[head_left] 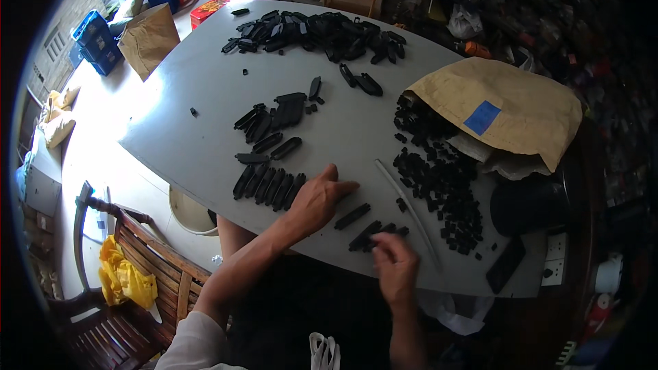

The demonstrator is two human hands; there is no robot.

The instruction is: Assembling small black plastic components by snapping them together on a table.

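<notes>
My left hand (319, 200) rests at the right end of a row of long black plastic pieces (269, 186), thumb and forefinger stretched apart. Its other fingers are mostly hidden behind the hand. My right hand (397, 267) is at the table's near edge, fingers curled and fingertips together, over a few black bar-shaped pieces (364, 235). Whether a small part sits between those fingertips I cannot make out. One more black bar (352, 216) lies between the two hands. Beyond the row, more long black pieces (288, 111) lie in a loose cluster.
A large heap of black pieces (322, 33) covers the far side of the grey table (205, 144). At the right, small black parts (439, 192) spill from a brown paper bag (507, 106). A pale strip (410, 212), a dark phone (506, 264) and a black container (528, 205) lie nearby.
</notes>
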